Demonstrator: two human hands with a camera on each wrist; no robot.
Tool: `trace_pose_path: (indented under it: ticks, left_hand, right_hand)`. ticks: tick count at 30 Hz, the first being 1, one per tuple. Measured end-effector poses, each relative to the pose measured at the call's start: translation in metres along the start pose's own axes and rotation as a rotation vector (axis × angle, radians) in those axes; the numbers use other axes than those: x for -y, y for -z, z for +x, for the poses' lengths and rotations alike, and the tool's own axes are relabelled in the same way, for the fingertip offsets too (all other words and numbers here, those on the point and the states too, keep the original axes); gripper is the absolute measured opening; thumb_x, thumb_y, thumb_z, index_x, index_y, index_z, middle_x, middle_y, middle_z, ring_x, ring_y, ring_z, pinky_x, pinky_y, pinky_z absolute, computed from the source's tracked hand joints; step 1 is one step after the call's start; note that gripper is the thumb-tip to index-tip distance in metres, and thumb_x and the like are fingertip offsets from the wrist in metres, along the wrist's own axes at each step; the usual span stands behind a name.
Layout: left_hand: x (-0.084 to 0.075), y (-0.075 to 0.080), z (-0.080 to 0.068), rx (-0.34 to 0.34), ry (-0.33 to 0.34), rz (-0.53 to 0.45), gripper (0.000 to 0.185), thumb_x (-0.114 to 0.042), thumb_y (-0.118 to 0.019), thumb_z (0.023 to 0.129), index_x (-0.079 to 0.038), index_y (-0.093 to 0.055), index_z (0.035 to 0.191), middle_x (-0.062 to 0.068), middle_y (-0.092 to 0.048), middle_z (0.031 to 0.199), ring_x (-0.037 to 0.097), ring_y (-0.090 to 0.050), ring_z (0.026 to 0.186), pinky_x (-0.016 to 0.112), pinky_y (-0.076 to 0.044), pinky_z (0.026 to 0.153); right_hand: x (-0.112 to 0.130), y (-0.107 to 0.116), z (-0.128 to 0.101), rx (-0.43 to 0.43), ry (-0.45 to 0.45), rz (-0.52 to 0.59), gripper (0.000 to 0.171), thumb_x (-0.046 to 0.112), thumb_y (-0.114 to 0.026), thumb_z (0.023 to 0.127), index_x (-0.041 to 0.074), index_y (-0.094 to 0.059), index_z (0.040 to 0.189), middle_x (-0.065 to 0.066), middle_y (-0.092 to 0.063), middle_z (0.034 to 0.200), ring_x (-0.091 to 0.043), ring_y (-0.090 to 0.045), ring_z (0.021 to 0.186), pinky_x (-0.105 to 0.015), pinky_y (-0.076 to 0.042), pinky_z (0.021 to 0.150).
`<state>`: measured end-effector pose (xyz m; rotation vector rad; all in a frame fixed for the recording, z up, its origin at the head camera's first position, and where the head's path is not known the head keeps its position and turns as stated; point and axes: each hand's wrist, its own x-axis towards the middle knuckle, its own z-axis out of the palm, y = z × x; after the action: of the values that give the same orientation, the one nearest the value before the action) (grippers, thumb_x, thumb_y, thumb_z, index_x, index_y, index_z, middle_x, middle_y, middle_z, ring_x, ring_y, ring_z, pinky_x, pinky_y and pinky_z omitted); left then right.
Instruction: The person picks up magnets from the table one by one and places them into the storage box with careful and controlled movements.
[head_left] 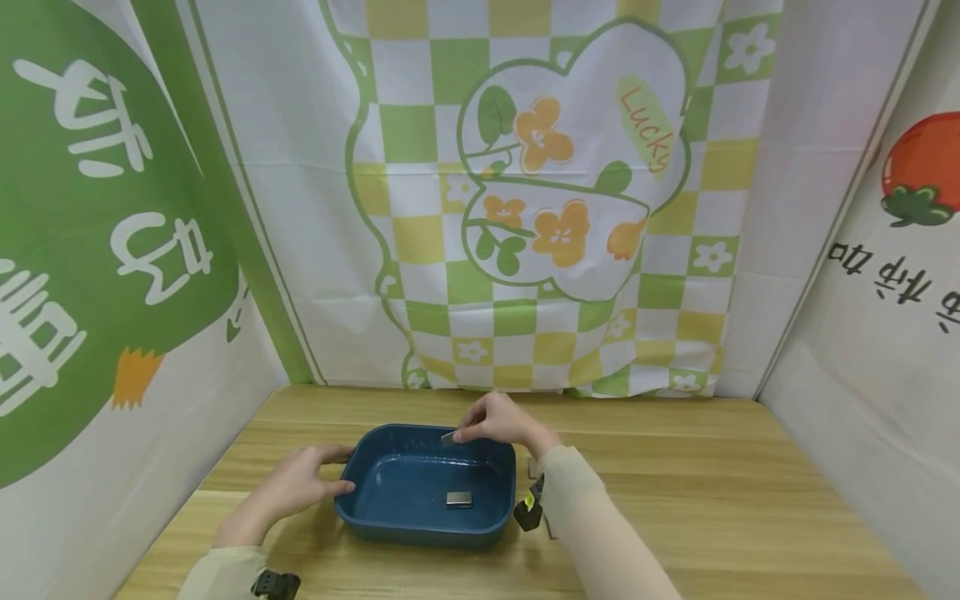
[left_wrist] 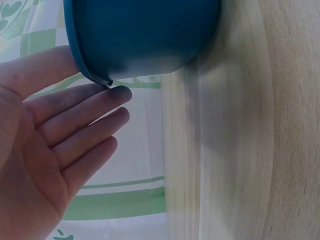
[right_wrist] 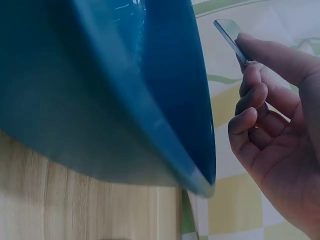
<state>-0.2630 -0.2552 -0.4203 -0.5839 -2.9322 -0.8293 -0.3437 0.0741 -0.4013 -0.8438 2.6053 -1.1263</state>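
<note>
A dark blue rectangular container [head_left: 427, 533] stands on the wooden table. My left hand [head_left: 296, 482] is at its left side, thumb at the rim; in the left wrist view the other fingers are straight, beside the container's corner. Over the far right rim, my right hand [head_left: 498, 418] pinches a thin silver rectangular piece [right_wrist: 231, 40] between thumb and fingers, its other fingers curled. The piece is tilted, apart from the container's wall. Inside the container, a small silver block [head_left: 459, 500] lies on the floor, right of the middle. What these pieces are, I cannot tell.
Small flat pieces [head_left: 533, 468] lie on the table [head_left: 675, 492] right of the container, partly hidden by the right wrist. A patterned cloth [head_left: 555, 333] hangs behind the table's far edge. Black straps [head_left: 276, 585] are worn at both wrists.
</note>
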Motion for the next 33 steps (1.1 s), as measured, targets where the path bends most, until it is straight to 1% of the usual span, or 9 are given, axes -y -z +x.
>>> trace_pose_path:
  ticks: [9, 18, 23, 27, 30, 33]
  left_hand:
    - [-0.001, 0.000, 0.000, -0.001, -0.001, 0.009, 0.055, -0.029, -0.076, 0.079, -0.002, -0.060, 0.124, 0.016, -0.066, 0.117, 0.038, -0.059, 0.113, 0.058, -0.045, 0.095]
    - [-0.002, 0.001, -0.001, -0.001, 0.000, 0.006, 0.054, -0.028, -0.076, 0.079, -0.002, -0.060, 0.123, 0.016, -0.066, 0.118, 0.038, -0.058, 0.114, 0.058, -0.044, 0.095]
    - [-0.003, 0.002, -0.001, -0.002, 0.009, 0.017, 0.053, -0.028, -0.076, 0.079, -0.003, -0.061, 0.123, 0.015, -0.067, 0.117, 0.039, -0.058, 0.114, 0.059, -0.044, 0.095]
    - [-0.004, 0.002, -0.001, -0.002, 0.013, 0.021, 0.053, -0.028, -0.076, 0.078, -0.003, -0.061, 0.123, 0.015, -0.067, 0.117, 0.039, -0.058, 0.114, 0.058, -0.044, 0.095]
    - [-0.004, 0.002, -0.002, -0.002, 0.014, 0.026, 0.054, -0.029, -0.076, 0.078, -0.004, -0.061, 0.123, 0.015, -0.067, 0.117, 0.038, -0.058, 0.114, 0.058, -0.044, 0.095]
    - [-0.005, 0.002, -0.002, -0.002, 0.014, 0.025, 0.054, -0.029, -0.076, 0.078, -0.004, -0.061, 0.123, 0.014, -0.067, 0.117, 0.038, -0.058, 0.114, 0.058, -0.044, 0.095]
  right_hand:
    - [0.007, -0.007, 0.012, 0.015, 0.013, -0.013, 0.009, 0.029, -0.074, 0.082, 0.020, -0.076, 0.082, 0.009, -0.072, 0.078, -0.024, -0.068, 0.081, -0.023, -0.052, 0.069]
    - [0.011, -0.010, 0.017, 0.010, 0.016, -0.003, 0.009, 0.028, -0.074, 0.082, 0.020, -0.076, 0.081, 0.009, -0.072, 0.078, -0.029, -0.068, 0.084, -0.022, -0.051, 0.067]
    - [0.012, -0.012, 0.019, 0.001, 0.010, -0.012, 0.009, 0.028, -0.075, 0.081, 0.019, -0.076, 0.082, 0.007, -0.072, 0.081, -0.026, -0.068, 0.084, -0.023, -0.051, 0.068]
    - [0.012, -0.016, 0.021, 0.001, -0.001, -0.023, 0.010, 0.029, -0.075, 0.081, 0.019, -0.076, 0.084, 0.009, -0.072, 0.082, -0.015, -0.067, 0.079, -0.022, -0.052, 0.069]
    - [0.011, -0.018, 0.022, 0.007, -0.002, -0.030, 0.012, 0.030, -0.075, 0.081, 0.019, -0.077, 0.084, 0.009, -0.072, 0.081, -0.008, -0.064, 0.073, -0.021, -0.052, 0.067]
    - [0.012, -0.020, 0.023, 0.021, -0.002, -0.025, 0.013, 0.031, -0.075, 0.081, 0.019, -0.077, 0.084, 0.009, -0.071, 0.079, -0.008, -0.063, 0.070, -0.021, -0.052, 0.063]
